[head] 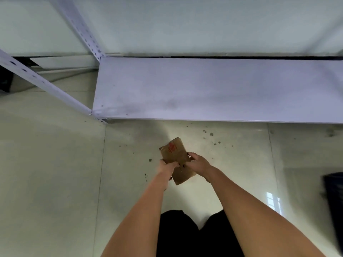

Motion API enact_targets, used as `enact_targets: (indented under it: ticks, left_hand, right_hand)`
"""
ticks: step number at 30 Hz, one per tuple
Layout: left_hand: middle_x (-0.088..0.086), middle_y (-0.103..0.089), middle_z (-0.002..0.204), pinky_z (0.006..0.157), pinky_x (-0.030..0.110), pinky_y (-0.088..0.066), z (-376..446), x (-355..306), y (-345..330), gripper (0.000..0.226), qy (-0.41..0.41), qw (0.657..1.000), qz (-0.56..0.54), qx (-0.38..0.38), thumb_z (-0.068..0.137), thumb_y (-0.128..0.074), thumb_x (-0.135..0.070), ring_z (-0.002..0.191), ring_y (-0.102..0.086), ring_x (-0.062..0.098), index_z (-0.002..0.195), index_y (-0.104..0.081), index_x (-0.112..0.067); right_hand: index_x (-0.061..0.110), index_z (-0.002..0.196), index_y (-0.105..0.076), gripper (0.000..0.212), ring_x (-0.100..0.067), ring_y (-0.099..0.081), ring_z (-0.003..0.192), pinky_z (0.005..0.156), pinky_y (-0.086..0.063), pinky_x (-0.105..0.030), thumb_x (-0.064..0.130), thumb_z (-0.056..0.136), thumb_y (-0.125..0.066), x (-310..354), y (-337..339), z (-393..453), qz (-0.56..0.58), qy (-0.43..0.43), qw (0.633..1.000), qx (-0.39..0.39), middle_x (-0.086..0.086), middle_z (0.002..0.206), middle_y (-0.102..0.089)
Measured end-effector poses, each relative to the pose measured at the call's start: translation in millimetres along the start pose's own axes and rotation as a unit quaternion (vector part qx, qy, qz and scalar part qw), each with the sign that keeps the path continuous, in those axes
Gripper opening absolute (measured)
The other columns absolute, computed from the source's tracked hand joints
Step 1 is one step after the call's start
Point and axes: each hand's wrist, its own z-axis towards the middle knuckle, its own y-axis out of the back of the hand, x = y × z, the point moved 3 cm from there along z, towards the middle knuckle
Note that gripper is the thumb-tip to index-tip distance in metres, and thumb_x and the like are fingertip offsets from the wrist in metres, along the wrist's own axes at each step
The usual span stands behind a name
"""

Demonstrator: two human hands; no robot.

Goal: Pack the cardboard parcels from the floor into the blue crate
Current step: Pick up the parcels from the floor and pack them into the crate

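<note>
A brown cardboard parcel with a red print on its top is held over the pale floor, in the middle of the view. My left hand grips its left edge. My right hand grips its right edge, fingers curled over the side. Both arms reach forward and down from the bottom of the frame. At the right edge stands a dark container, blurred and cut off; whether it is the blue crate I cannot tell.
A low white metal shelf board runs across the floor just beyond the parcel, with perforated white uprights at its left corners. The tiled floor is speckled with dark spots. My dark-clothed legs show at the bottom.
</note>
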Motion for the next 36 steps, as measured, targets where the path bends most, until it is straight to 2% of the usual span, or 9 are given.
enact_targets:
  ticks: [4,7,10,14,18,21,24,31,36]
  left_hand:
    - [0.010,-0.061,0.114,0.073,0.027,-0.044,-108,-18,2,0.055,-0.047,0.998,-0.026,-0.030,0.079,-0.061,-0.005,0.096,-0.056,0.023,0.131,-0.045,-0.014]
    - [0.006,-0.060,0.109,0.059,0.022,-0.039,-214,-37,5,0.057,-0.077,0.996,-0.015,-0.030,0.079,-0.060,-0.003,0.091,-0.054,0.020,0.132,-0.044,-0.016]
    - [0.005,-0.062,0.110,0.071,0.026,-0.043,-315,-51,10,0.061,-0.099,0.995,-0.010,-0.027,0.078,-0.060,-0.001,0.091,-0.055,0.019,0.134,-0.043,-0.016]
    - [0.000,-0.059,0.103,0.075,0.027,-0.046,-421,-67,15,0.063,-0.138,0.990,0.015,-0.031,0.079,-0.058,0.001,0.090,-0.056,0.018,0.136,-0.040,-0.018]
    - [0.001,-0.059,0.121,0.087,0.032,-0.049,-500,-69,20,0.067,-0.150,0.986,0.061,-0.023,0.080,-0.058,-0.002,0.098,-0.057,0.021,0.140,-0.036,-0.021]
    - [0.005,-0.057,0.128,0.080,0.027,-0.047,-533,-67,23,0.069,-0.170,0.984,0.056,-0.019,0.080,-0.059,-0.002,0.095,-0.053,0.017,0.141,-0.034,-0.021]
    - [0.005,-0.056,0.129,0.068,0.019,-0.041,-549,-68,25,0.068,-0.179,0.983,0.040,-0.010,0.081,-0.059,-0.001,0.093,-0.051,0.015,0.141,-0.035,-0.021]
    - [0.004,-0.058,0.113,0.074,0.025,-0.045,-563,-61,22,0.060,-0.182,0.983,0.011,0.018,0.083,-0.062,-0.011,0.095,-0.055,0.020,0.136,-0.037,-0.018]
    - [0.006,-0.059,0.118,0.075,0.028,-0.048,-576,-55,-12,0.079,-0.186,0.982,0.003,0.014,0.068,-0.081,-0.024,0.094,-0.058,0.019,0.131,-0.033,-0.013]
  right_hand:
    - [0.023,0.139,-0.043,0.058,-0.019,-0.054,0.099,0.082,-0.042,-0.026,0.019,0.083,-0.059,28,21,-104,0.043,-0.006,0.999,-0.032,-0.005,0.124,-0.060]
    - [0.022,0.136,-0.045,0.058,-0.022,-0.058,0.101,0.084,-0.047,-0.030,0.018,0.080,-0.061,56,44,-204,0.050,0.002,0.996,-0.073,-0.005,0.121,-0.061]
    - [0.021,0.136,-0.046,0.055,-0.021,-0.055,0.096,0.079,-0.046,-0.029,0.018,0.082,-0.056,81,63,-304,0.077,0.000,0.992,-0.096,-0.006,0.118,-0.061]
    - [0.019,0.136,-0.045,0.050,-0.019,-0.052,0.090,0.075,-0.043,-0.028,0.016,0.087,-0.048,100,77,-408,0.117,-0.011,0.985,-0.129,-0.007,0.115,-0.060]
    - [0.017,0.137,-0.043,0.047,-0.021,-0.052,0.089,0.080,-0.048,-0.032,0.017,0.090,-0.045,104,84,-482,0.127,-0.032,0.979,-0.155,-0.008,0.109,-0.056]
    - [0.019,0.137,-0.043,0.047,-0.022,-0.052,0.092,0.085,-0.050,-0.033,0.018,0.090,-0.045,110,89,-516,0.127,-0.028,0.977,-0.167,-0.010,0.124,-0.058]
    - [0.020,0.136,-0.046,0.046,-0.025,-0.057,0.102,0.088,-0.050,-0.034,0.020,0.090,-0.045,115,94,-537,0.137,-0.012,0.975,-0.176,-0.009,0.127,-0.058]
    - [0.021,0.130,-0.051,0.041,-0.024,-0.054,0.101,0.085,-0.048,-0.035,0.027,0.090,-0.047,106,103,-563,0.171,0.022,0.969,-0.175,-0.009,0.121,-0.059]
    - [0.020,0.130,-0.056,0.039,-0.025,-0.056,0.112,0.091,-0.045,-0.030,0.024,0.094,-0.043,88,118,-575,0.139,0.075,0.970,-0.186,-0.008,0.126,-0.060]
